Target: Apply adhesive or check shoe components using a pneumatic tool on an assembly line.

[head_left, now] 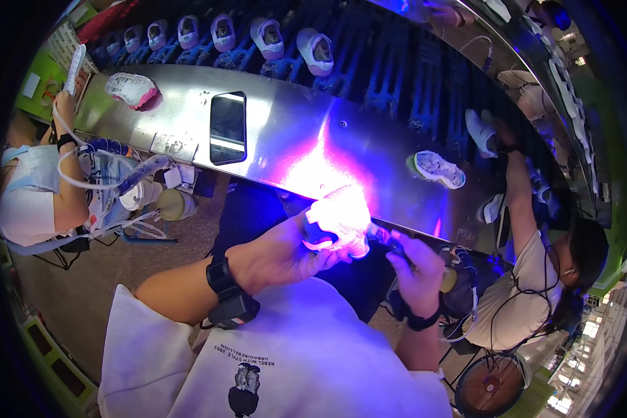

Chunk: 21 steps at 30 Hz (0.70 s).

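Note:
My left hand (279,254) is closed around a shoe (341,219), held above my lap near the table's front edge. Glaring white and violet light washes out most of the shoe, though its dark opening shows near my fingers. In my right hand (418,268) is a slim dark-handled tool (390,239), pinched between the fingers and pointed left. Its tip is at the shoe's right side; glare hides whether they touch and what kind of tool it is.
A metal table (279,125) bears a phone (228,127), a pink-edged shoe sole (132,90) and another sole (437,169). Pale shoes (267,38) line a dark slatted conveyor (376,56) behind it. Co-workers sit left (38,188) and right (512,299), the right one reaching toward a shoe.

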Available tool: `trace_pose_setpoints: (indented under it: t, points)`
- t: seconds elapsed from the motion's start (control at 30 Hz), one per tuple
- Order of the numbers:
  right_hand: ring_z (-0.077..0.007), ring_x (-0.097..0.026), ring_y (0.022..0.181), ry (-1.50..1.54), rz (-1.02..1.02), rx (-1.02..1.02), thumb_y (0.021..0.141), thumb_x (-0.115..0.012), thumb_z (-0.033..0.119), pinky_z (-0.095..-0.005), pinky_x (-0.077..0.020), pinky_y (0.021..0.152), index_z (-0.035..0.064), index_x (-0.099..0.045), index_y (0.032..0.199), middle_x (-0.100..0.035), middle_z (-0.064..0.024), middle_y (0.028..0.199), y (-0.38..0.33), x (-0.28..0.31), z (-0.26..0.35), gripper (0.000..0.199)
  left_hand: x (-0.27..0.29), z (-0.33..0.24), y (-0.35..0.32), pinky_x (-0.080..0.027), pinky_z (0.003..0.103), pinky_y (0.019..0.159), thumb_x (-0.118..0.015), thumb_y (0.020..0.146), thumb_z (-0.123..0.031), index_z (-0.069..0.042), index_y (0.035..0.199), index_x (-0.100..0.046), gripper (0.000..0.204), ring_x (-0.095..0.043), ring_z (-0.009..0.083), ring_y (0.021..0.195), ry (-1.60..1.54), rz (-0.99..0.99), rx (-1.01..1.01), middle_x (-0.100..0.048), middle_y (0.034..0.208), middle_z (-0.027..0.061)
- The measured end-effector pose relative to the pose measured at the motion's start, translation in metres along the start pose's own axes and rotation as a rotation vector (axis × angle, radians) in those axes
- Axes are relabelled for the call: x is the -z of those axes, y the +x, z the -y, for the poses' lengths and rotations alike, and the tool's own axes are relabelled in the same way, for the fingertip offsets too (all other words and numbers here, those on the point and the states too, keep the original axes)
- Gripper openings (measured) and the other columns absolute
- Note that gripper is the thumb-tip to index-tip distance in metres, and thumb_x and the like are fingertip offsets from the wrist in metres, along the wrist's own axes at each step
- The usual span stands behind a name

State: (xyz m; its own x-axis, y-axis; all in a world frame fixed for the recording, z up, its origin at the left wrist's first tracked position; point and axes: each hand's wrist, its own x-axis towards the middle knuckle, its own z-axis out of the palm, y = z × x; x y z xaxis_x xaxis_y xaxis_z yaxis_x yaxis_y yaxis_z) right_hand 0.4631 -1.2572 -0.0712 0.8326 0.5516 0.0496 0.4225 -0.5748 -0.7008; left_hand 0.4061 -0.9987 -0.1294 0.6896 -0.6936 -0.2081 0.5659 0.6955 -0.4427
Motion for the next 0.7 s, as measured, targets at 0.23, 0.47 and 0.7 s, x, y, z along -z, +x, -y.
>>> trace_pose_setpoints:
  t: [0.23,0.47,0.7]
  points:
    - [-0.0277,-0.071,0.086,0.062,-0.109,-0.083,0.088,-0.076,0.007,-0.0345,-0.0539,0.083,0.0075,-0.069,0.13,-0.074,-0.0162,0.102,-0.02,-0.012,-0.034,0.043,-0.009,-0.003,0.011,-0.048,0.042,0.11,-0.057,0.106,-0.027,0.0,0.149,-0.045,0.052,-0.062,0.022,0.125,0.691,-0.265,-0.215,-0.061,0.139,0.0115]
    - [-0.0242,-0.075,0.09,0.184,-0.253,-0.127,0.087,-0.077,0.004,-0.0313,-0.0553,0.083,0.0015,-0.07,0.126,-0.076,-0.0182,0.1,0.002,0.05,-0.024,0.039,-0.046,-0.001,0.034,-0.051,0.034,0.102,-0.088,0.081,-0.019,0.007,0.141,-0.056,0.072,-0.064,0.0155,0.116,1.776,-0.268,-0.543,-0.069,0.126,0.0099]
    - [-0.0233,-0.075,0.086,0.251,-0.306,-0.01,0.086,-0.077,0.002,-0.0304,-0.0555,0.081,0.0018,-0.071,0.124,-0.076,-0.0162,0.098,0.008,0.087,-0.026,0.039,-0.051,0.017,0.059,-0.05,0.035,0.105,-0.091,0.076,-0.013,0.004,0.141,-0.057,0.075,-0.065,0.0151,0.115,1.789,-0.22,-0.542,-0.07,0.126,0.008]
